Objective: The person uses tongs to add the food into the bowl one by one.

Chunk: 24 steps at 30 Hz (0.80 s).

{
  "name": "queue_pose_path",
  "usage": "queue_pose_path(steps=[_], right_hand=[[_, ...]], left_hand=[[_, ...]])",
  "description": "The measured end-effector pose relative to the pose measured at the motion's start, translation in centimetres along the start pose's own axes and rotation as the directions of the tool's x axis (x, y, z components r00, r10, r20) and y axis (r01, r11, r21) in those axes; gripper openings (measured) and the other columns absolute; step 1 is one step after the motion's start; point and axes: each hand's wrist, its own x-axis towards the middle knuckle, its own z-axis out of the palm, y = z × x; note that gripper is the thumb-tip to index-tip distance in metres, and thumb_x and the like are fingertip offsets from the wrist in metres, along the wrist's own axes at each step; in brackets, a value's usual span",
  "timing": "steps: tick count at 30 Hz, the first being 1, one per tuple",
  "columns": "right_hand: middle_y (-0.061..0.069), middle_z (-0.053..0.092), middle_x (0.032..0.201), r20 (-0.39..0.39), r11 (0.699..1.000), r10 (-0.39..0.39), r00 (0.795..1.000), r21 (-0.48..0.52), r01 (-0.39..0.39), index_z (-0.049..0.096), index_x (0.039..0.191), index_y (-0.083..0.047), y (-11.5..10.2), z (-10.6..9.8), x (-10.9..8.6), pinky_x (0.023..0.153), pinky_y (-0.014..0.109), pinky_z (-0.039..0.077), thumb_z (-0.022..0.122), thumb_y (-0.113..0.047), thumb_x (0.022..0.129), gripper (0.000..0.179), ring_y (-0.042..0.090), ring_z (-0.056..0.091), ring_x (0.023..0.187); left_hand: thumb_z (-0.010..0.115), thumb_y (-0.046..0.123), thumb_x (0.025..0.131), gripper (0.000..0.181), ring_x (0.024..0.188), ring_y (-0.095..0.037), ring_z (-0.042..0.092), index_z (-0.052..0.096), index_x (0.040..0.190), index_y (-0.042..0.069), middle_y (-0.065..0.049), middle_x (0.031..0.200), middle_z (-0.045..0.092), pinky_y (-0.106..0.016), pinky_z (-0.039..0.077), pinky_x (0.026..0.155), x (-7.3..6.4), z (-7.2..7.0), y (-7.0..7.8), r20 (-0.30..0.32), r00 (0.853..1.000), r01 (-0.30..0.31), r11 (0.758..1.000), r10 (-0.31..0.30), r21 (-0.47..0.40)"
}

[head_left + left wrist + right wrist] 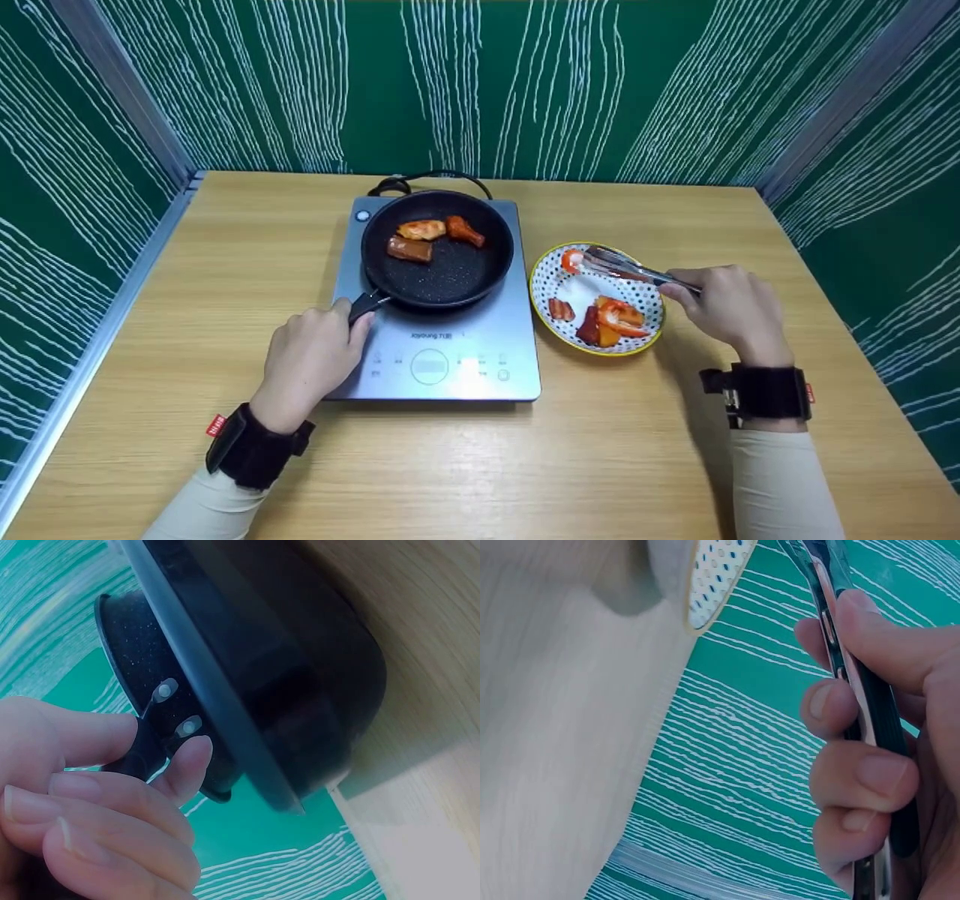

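Two risks were judged: the shrimp (572,260), pinched on the plate (546,289) by tongs (637,271) in the right hand's (724,304) grip, could slip; the pan handle (366,304), held by the left hand (311,360), could tip

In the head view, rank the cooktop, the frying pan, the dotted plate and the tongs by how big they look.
1. Cooktop, largest.
2. Frying pan.
3. Dotted plate, somewhat smaller than the pan.
4. Tongs, smallest, though the right hand hides part of them.
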Motion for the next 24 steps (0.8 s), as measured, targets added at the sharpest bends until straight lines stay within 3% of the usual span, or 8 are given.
queue_pose_path(steps=[11, 16, 20, 24], right_hand=[[0.009, 0.055, 0.07, -0.134, 0.999, 0.019, 0.991, 0.052, -0.012, 0.076, 0.131, -0.012, -1.9, -1.4, -0.6, 0.053, 0.039, 0.024, 0.066, -0.051, 0.104, 0.049, 0.027, 0.043, 0.06], [0.01, 0.06, 0.069, -0.196, 0.997, 0.004, 0.981, 0.075, 0.011, 0.077, 0.128, -0.011, -3.3, -2.0, -0.7, 0.051, 0.038, 0.023, 0.068, -0.049, 0.103, 0.047, 0.026, 0.041, 0.057], [0.017, 0.076, 0.086, -0.249, 0.994, -0.028, 0.968, 0.093, 0.053, 0.079, 0.125, -0.011, -4.8, -2.1, -0.3, 0.052, 0.037, 0.023, 0.072, -0.045, 0.101, 0.042, 0.026, 0.048, 0.058], [0.017, 0.079, 0.096, -0.29, 0.988, -0.055, 0.955, 0.121, 0.093, 0.081, 0.121, -0.012, -6.1, -2.2, 0.4, 0.052, 0.038, 0.025, 0.075, -0.045, 0.099, 0.039, 0.026, 0.056, 0.061]], left_hand=[[0.061, 0.035, 0.108, 0.038, 0.057, -0.03, 0.055, 0.062, 0.091, 0.002, -0.01, 0.067, 0.054, -0.042, 0.038, 0.05, 0.0, -0.1, 0.1, 0.016, 1.0, 0.01, 1.0, -0.009, -0.003], [0.06, 0.035, 0.109, 0.038, 0.056, -0.028, 0.053, 0.062, 0.092, 0.001, -0.01, 0.067, 0.053, -0.039, 0.035, 0.05, 0.1, -0.1, 0.1, 0.028, 1.0, 0.012, 1.0, -0.012, -0.004], [0.06, 0.035, 0.109, 0.038, 0.055, -0.027, 0.052, 0.061, 0.091, 0.001, -0.009, 0.067, 0.052, -0.037, 0.033, 0.049, 0.0, -0.1, 0.1, 0.027, 1.0, 0.009, 1.0, -0.009, -0.002], [0.06, 0.035, 0.109, 0.038, 0.055, -0.027, 0.051, 0.06, 0.089, 0.002, -0.008, 0.065, 0.051, -0.037, 0.032, 0.048, -0.1, 0.0, 0.1, 0.011, 1.0, 0.0, 1.0, 0.0, 0.002]])
